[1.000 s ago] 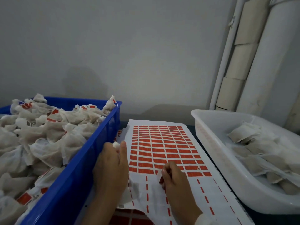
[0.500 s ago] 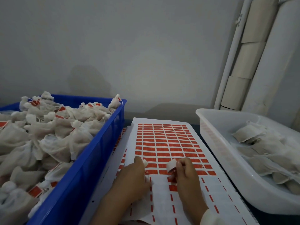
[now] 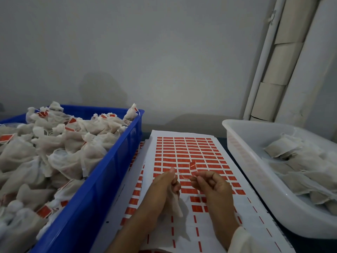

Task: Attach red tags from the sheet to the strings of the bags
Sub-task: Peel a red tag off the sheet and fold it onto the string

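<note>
Red tag (image 3: 193, 166) stands curled up from your right hand (image 3: 212, 187), pinched in its grip above the sheet (image 3: 184, 150). Your left hand (image 3: 165, 187) holds a bag (image 3: 175, 202) in curled fingers, pinching its string (image 3: 183, 177) near the tag. Blue bin (image 3: 102, 179) left, white bin (image 3: 242, 157) right.

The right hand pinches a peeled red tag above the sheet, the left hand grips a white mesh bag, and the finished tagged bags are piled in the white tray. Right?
Not quite. In the head view the tagged white mesh bags fill the blue plastic crate; the bags in the white plastic tray show no tags. The right hand with the red tag and the left hand with its bag are as stated.
</note>
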### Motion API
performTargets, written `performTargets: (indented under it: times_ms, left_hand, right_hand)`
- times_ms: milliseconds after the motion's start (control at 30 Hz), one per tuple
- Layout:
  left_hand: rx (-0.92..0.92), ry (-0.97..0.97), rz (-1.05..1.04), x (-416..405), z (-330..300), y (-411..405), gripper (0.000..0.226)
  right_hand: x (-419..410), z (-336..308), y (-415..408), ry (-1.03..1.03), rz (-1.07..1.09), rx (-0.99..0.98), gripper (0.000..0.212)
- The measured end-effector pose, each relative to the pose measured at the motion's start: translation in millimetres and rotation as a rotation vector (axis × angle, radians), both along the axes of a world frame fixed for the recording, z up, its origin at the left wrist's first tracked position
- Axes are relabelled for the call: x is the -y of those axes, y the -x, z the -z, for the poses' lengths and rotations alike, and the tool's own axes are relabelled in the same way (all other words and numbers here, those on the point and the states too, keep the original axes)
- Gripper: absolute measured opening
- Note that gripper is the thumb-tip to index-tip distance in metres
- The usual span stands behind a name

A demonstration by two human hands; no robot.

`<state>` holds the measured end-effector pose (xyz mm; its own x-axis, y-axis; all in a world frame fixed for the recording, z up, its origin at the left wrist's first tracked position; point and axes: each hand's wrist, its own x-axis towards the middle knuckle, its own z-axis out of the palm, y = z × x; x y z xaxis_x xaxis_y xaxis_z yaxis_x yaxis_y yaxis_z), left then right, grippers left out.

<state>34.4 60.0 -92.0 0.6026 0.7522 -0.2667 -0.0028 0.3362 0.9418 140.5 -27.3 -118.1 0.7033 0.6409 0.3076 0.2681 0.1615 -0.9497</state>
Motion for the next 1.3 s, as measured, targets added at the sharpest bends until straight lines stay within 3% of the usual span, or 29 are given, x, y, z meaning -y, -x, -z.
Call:
performTargets:
  times_ms: [100, 267, 367, 500, 700, 800, 1067, 1300]
  left_hand:
    - [-0.113, -0.111, -0.197, 6.9, -1.2, 18.4, 0.036]
    - [0.028, -0.325, -0.215, 19.0, 5.3, 13.6, 0.028]
    - [-0.006, -0.476, -0.227, 20.4, 12.4, 10.1, 0.029]
    - [0.017, -0.549, -0.164, 22.9, 9.8, 11.5, 0.032]
    - [-0.010, -0.743, 0.022, 28.6, 10.5, 12.0, 0.024]
    - [-0.009, -0.752, 0.040, 32.2, 8.4, 13.0, 0.019]
    - [-0.091, -0.771, -0.012, 27.8, 13.1, 11.5, 0.016]
    - [-0.023, -0.675, -0.087, 28.7, 9.6, 10.7, 0.014]
  right_hand:
    - [0.5, 0.3, -1.2, 0.008, 0.012, 0.034, 0.011]
    - [2.0, -4.6, -3.2, -0.059, 0.096, -0.096, 0.010]
    - [4.9, -10.2, -3.4, -0.116, 0.148, -0.110, 0.021]
    - [7.1, -13.5, -0.2, -0.120, 0.108, -0.054, 0.028]
    - [2.3, -9.3, 12.4, 0.044, -0.039, 0.155, 0.032]
    - [2.8, -7.3, 15.1, 0.063, -0.069, 0.154, 0.034]
    - [4.7, -10.0, 10.7, 0.026, 0.050, 0.188, 0.007]
    - [3.7, -8.2, 7.4, -0.005, 0.107, 0.184, 0.012]
